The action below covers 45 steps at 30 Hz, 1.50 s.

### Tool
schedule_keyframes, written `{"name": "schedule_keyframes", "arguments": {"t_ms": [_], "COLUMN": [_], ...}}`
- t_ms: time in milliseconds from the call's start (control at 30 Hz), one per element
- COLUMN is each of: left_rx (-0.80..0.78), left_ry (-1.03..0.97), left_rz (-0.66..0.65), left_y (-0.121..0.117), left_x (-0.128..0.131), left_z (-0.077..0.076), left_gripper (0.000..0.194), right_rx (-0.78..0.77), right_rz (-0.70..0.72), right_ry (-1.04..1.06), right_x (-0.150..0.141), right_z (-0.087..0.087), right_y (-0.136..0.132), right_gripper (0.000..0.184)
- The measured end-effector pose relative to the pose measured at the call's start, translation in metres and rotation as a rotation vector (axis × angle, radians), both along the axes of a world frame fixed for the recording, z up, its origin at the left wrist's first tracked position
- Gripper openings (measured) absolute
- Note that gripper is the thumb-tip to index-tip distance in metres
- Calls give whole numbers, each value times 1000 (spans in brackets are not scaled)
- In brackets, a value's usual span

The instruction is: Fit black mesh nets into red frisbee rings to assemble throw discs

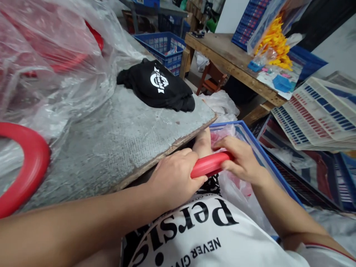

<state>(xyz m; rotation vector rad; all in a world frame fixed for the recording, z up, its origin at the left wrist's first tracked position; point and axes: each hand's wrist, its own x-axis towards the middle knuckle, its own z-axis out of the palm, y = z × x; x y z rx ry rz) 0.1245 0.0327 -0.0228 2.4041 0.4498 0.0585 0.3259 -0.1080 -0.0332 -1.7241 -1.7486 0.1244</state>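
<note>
Both my hands grip a red plastic tube-like piece (pixel 210 164) just below the front edge of a grey worktable (pixel 122 141). My left hand (pixel 172 180) is closed round its left end. My right hand (pixel 241 159) is closed over its right end, above a blue crate (pixel 251 142) lined with clear plastic that holds pink-red pieces. A red plastic ring (pixel 25 167) lies on the table at the far left.
A black cap (pixel 157 85) lies on the table. Large clear bags with red parts (pixel 52 52) fill the left. Stacked white and blue trays (pixel 317 115) sit right, a wooden bench (pixel 230 63) with yellow parts (pixel 275 40) behind, a blue basket (pixel 162 46) on the floor.
</note>
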Motion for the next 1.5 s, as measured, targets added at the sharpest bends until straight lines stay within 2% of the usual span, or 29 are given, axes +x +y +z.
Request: {"name": "schedule_keyframes", "arguments": {"t_ms": [67,133,233,367,533,733,833,900,967,1033,1133,1167,1233,1300,1367,1500], "left_rx": [-27,-68,-134,-162,-219,-223,-147,-99,-57,-15,12,3,-40,-103,-159,-267], "left_ry": [17,25,4,-62,-99,-108,-94,-63,-16,39,88,91,96,84,29,-128], "left_rz": [13,16,25,25,2,19,51,65,65,48,-4,-19,-23,-4,25,141], "left_y": [1,6,17,34,43,36,32,30,29,28,25,24,24,28,35,57], "left_x": [0,0,-2,-9,-14,-11,-8,-6,-4,-3,-2,-2,-1,-1,-3,-14], "left_z": [0,0,-1,-5,-11,-4,4,9,12,14,14,15,16,18,18,10], "left_gripper": [21,24,30,30,29,26,24,25,24,24,24,23,24,28,32,36], "right_rx": [28,71,101,199,312,419,370,288,243,239,158,113,100,143,178,271], "right_rz": [32,-7,-157,-410,-586,-656,-649,-618,-543,-410,-114,-30,43,12,-83,-401], "right_ry": [-88,-87,14,141,237,477,588,611,578,447,92,5,-88,-80,-3,183], "right_x": [-12,-13,-2,20,45,48,42,40,39,34,16,9,-2,-6,0,29], "right_z": [0,-10,-26,-36,-61,-97,-106,-104,-91,-66,-24,-13,-2,-4,-13,-31], "right_y": [10,14,11,-4,-25,-22,-17,-15,-14,-10,2,8,17,24,28,27], "right_gripper": [56,58,63,69,72,69,69,68,67,63,62,61,58,58,62,69]}}
